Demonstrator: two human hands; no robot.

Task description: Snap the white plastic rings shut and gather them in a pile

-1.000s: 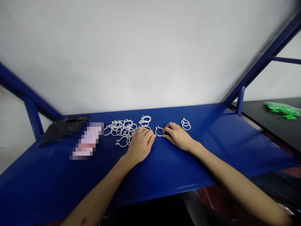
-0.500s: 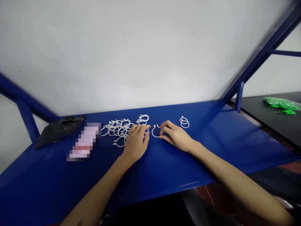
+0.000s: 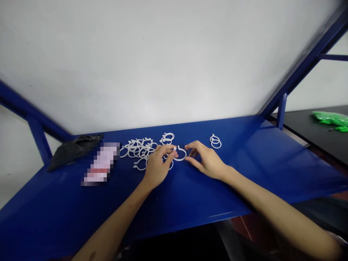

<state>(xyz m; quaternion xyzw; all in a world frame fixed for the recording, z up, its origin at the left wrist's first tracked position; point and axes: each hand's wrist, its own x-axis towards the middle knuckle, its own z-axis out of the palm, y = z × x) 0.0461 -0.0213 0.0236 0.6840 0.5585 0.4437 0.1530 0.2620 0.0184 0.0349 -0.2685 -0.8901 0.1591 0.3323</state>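
A white plastic curtain ring (image 3: 181,159), with a gap at its top, is pinched at its left end between the thumb and fingers of my left hand (image 3: 157,165). Just to its right, my right hand (image 3: 208,160) is open, thumb and fingers apart around the ring's right side. Under and beside my left hand lies a tangled pile of similar white rings (image 3: 139,149), partly hidden by that hand. A small group of rings (image 3: 169,135) sits behind it. Two overlapping rings (image 3: 216,141) lie farther right.
The blue table (image 3: 244,145) meets a pale wall (image 3: 174,72) and has blue frame bars at both sides. At left are a black plastic bag (image 3: 63,154) and a blurred-out pink item (image 3: 102,163). A green packet (image 3: 330,117) lies on a dark table at right.
My right hand has let go of the ring's right side and opened. My left fingers have closed on its left end. The view has shifted slightly.
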